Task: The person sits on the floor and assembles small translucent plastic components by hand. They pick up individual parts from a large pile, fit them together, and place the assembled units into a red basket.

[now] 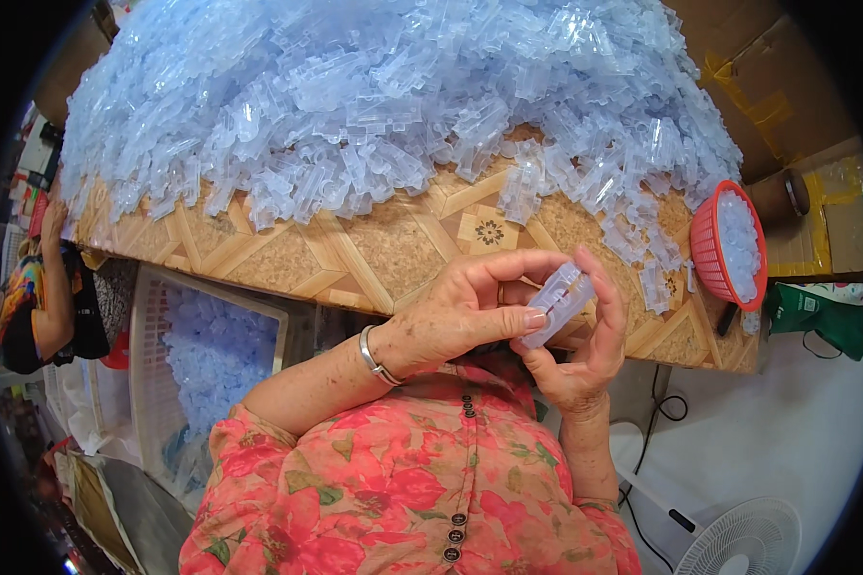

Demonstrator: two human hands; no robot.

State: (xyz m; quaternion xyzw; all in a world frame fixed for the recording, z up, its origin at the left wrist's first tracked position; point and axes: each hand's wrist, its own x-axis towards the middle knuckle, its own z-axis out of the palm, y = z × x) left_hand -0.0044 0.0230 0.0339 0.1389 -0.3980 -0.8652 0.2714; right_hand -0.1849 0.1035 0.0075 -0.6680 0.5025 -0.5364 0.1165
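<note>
Above the front edge of the table, my left hand [448, 311] and my right hand [585, 372] hold a small translucent plastic part [562, 302] between them. It is a pale, oblong, clip-like or case-like piece, tilted, and its exact kind is unclear. My left thumb presses on its near side. The right fingers and thumb close around its right side and lower end. Beyond my hands, a large heap of similar clear bluish plastic pieces [355, 96] covers most of the table. Several loose pieces [522, 182] lie at the heap's near edge.
The wood-patterned table [345, 259] carries a red plastic basket [708, 244] of pieces at its right end. A white crate [149, 355] of bluish pieces stands below left. Cardboard boxes [839, 206] are at the right, a white fan [753, 541] lower right. Another person's arm [56, 287] shows far left.
</note>
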